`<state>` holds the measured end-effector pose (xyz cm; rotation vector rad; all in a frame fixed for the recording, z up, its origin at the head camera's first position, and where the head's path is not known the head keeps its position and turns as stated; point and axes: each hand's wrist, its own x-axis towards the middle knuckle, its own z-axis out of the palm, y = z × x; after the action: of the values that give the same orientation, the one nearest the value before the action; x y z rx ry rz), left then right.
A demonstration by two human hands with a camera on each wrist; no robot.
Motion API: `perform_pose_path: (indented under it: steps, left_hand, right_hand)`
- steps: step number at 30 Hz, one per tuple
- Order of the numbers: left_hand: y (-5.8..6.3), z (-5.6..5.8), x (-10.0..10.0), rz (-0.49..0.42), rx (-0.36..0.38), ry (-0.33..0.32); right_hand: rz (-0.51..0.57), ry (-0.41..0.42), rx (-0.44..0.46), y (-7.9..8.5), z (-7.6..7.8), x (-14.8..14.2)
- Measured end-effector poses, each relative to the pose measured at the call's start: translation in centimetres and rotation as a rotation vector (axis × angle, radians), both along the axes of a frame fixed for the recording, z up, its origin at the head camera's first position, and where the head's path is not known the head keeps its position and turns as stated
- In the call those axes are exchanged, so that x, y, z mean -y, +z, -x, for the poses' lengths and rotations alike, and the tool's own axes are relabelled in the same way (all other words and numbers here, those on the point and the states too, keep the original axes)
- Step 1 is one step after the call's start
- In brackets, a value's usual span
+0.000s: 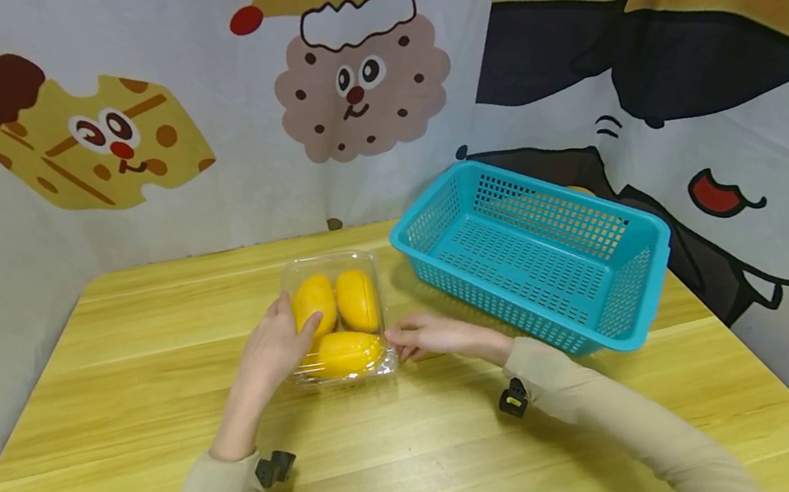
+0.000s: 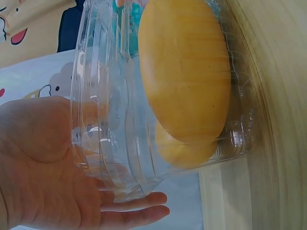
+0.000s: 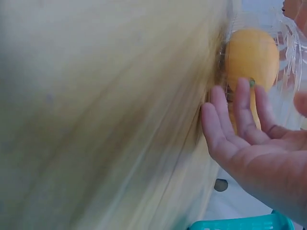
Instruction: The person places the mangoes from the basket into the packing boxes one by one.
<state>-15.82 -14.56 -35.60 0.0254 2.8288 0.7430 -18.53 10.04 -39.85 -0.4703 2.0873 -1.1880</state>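
Note:
A clear plastic box on the table holds three yellow mangoes: one lying crosswise at the front, and two behind it. My left hand rests at the box's left side, its thumb over the top. In the left wrist view, the palm faces the clear wall, with fingertips showing past the box's edge. At the front right corner is my right hand. The right wrist view shows that hand's fingers extended and spread beside the box, near a mango's stem end, gripping nothing.
A turquoise perforated basket stands right of the box, close behind the right forearm. The wooden table ends at a cartoon-print cloth at the back and sides.

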Motion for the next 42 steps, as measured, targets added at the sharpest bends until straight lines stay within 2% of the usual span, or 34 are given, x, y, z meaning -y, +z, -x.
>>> perform_pose_path:
  steps: [4, 9, 18, 36, 42]
  left_hand:
    - [0.0, 0.0, 0.0, 0.000, 0.005, 0.004]
    - [0.0, 0.0, 0.1, 0.007, 0.003, 0.001]
    - [0.0, 0.0, -0.1, 0.009, -0.006, -0.004]
    - [0.1, 0.0, -0.2, 0.013, -0.009, -0.002]
    - [0.0, 0.0, -0.2, 0.008, -0.006, 0.003]
  right_hand:
    - [0.014, 0.069, 0.017, 0.0, -0.3, -0.3]
    - [0.028, 0.103, 0.048, 0.3, -0.6, -0.2]
    - [0.073, 0.091, 0.087, 0.2, -0.8, 0.1]
    - [0.048, 0.063, 0.101, 0.3, -0.7, -0.1]
    - [0.024, 0.045, 0.056, 1.1, -0.6, -0.4]
